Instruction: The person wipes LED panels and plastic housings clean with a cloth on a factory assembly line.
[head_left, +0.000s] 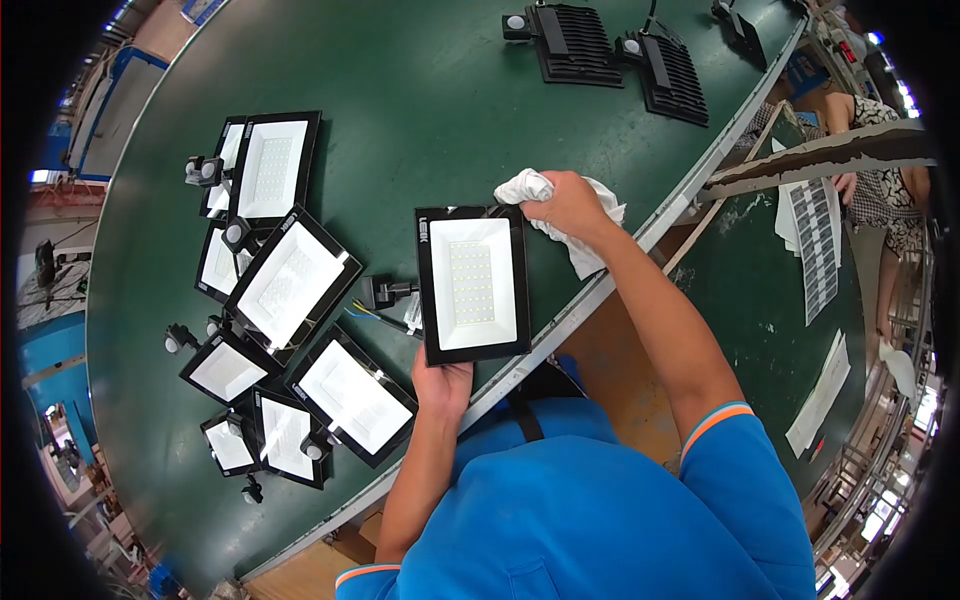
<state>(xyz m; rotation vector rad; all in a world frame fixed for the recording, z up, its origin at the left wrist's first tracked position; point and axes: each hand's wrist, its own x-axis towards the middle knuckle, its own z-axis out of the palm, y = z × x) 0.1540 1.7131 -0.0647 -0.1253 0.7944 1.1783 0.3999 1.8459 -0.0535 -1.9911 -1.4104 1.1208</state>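
Note:
An LED floodlight (474, 285) with a black frame and a white reflector faces up in front of me. My left hand (441, 386) grips its lower edge from beneath, the fingers hidden under it. A small black motion sensor (378, 291) and loose wires (372, 316) stick out from its left side. My right hand (570, 207) is closed on a white cloth (524, 187) at the lamp's upper right corner. Part of the cloth hangs down below that hand towards the table edge.
Several more floodlights (293, 283) lie piled on the left of the green table (400, 120). Black finned floodlights (577, 45) lie face down at the far right. A metal rim (683, 200) edges the table. Beyond it, a person (885, 190) sits by printed sheets (818, 250).

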